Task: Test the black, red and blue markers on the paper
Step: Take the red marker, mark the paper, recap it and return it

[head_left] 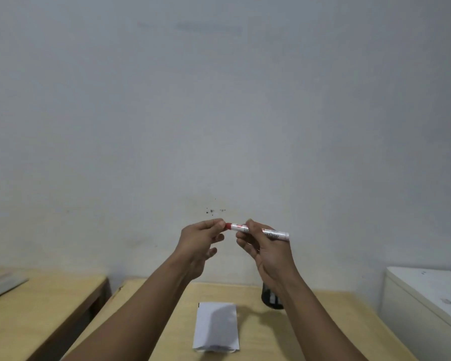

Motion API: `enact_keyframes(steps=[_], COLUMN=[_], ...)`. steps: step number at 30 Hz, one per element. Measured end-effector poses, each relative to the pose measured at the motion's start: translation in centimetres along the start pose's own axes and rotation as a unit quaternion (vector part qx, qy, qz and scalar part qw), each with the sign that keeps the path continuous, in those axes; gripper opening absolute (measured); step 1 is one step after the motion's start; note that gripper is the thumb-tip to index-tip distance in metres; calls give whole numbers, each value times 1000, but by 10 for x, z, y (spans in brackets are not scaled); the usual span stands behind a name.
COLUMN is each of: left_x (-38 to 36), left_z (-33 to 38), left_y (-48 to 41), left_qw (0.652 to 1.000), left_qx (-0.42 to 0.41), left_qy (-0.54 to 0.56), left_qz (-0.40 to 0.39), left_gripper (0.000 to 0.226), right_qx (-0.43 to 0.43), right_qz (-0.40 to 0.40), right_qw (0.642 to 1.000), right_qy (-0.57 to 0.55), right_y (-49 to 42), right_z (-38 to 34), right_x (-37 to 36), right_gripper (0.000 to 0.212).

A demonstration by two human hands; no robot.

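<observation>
Evidently we are at the red marker [261,231], held up in the air in front of the wall [219,100], well above the paper [216,327] that lies flat on the wooden table [323,321]. Our right hand [264,250] is closed around the white barrel near its middle, thumb and fingers wrapped on it, the marker lying roughly level with its far end sticking out to the right. Our left hand [203,241] pinches the red cap [228,226] at the marker's left end between thumb and forefinger, the other fingers loosely curled and holding nothing. Whether the cap is coming off or going on we cannot tell; we see no red mark on the sheet, though a hand's shadow covers part of it. If the cap is coming off, we judge the next move needs a straight pull along the barrel, then bringing the tip down to the paper. A dark holder [271,298] stands on the table just right of the paper, partly behind our right forearm; its contents are hidden.
</observation>
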State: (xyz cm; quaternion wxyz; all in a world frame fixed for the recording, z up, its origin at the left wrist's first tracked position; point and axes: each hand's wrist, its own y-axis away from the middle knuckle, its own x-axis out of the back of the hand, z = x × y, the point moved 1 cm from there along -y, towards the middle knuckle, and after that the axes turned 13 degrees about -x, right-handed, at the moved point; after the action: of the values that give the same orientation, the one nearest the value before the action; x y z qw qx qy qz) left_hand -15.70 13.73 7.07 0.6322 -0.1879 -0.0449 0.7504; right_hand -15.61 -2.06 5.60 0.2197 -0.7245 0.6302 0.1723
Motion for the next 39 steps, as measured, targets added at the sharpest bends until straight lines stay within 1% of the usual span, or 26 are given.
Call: enact_keyframes(steps=[2, 4, 7, 11, 13, 15, 17, 19, 20, 21, 22, 23, 24, 25, 27, 29, 32, 34, 37, 39], left_x=[9, 15, 24, 37, 42, 49, 61, 77, 86, 95, 103, 111, 119, 125, 132, 134, 133, 133, 133, 133], left_z=[-1, -2, -3, -10, -16, -23, -38, -58, -72, -88, -103, -119, -134, -145, -162, -172, -183, -187, -191, -188], left_y=[7, 12, 13, 6, 2, -3, -8, -12, -14, -15, -15, -15, -17, -18, -23, -29, -34, -35, -34, -33], left_qw=[999, 998, 997, 996, 996, 994, 993, 987, 974, 949, 914, 879, 852, 833, 813, 808, 806, 797, 767, 740], left_qx=[10, 13, 30, 50, 57, 65, 37, -37, -69, -86, -95, -104, -112, -114, -112, -111, -114, -119, -140, -171], left_qy=[33, 36, 36, 30, 17, 12, -18, -121, -201, -299, -394, -465, -511, -540, -569, -576, -577, -589, -619, -642], left_qz=[30, 53, 67, 72, 71, 89, 108, 99, 80, 58, 33, 11, -11, -27, -49, -62, -57, -63, -97, -107], left_gripper=[12, 11, 10, 10, 9, 9, 8, 11, 15, 17, 17, 13, 6, 10, 27, 33, 35, 33, 36, 44], right_qx=[-3, -3, 1, 38, 42, 38, 30, 27, 25, 21, 15, 6, -3, -11, -24, -32, -45, -51, -56, -55], right_qz=[-12, -22, -29, -42, -48, -49, -44, -31, -23, -16, -10, -3, 3, 11, 26, 32, 38, 35, 28, 32], right_qw=[1000, 1000, 999, 989, 983, 978, 976, 979, 982, 983, 984, 986, 987, 988, 988, 987, 984, 980, 975, 973], right_qy=[4, 16, 39, 134, 169, 199, 211, 197, 188, 181, 175, 169, 162, 156, 151, 152, 169, 187, 213, 220], right_y=[7, 11, 13, 13, 10, 6, 2, -3, -5, -8, -11, -14, -17, -20, -26, -33, -41, -46, -53, -57], right_z=[7, 13, 18, 26, 32, 40, 49, 60, 65, 71, 78, 84, 90, 95, 104, 110, 119, 124, 130, 132], right_x=[-7, -12, -15, -16, -15, -10, -4, 6, 11, 16, 21, 25, 30, 35, 44, 50, 55, 58, 58, 55], right_gripper=[9, 8, 12, 20, 21, 21, 19, 20, 20, 20, 19, 17, 16, 15, 16, 17, 16, 13, 11, 16])
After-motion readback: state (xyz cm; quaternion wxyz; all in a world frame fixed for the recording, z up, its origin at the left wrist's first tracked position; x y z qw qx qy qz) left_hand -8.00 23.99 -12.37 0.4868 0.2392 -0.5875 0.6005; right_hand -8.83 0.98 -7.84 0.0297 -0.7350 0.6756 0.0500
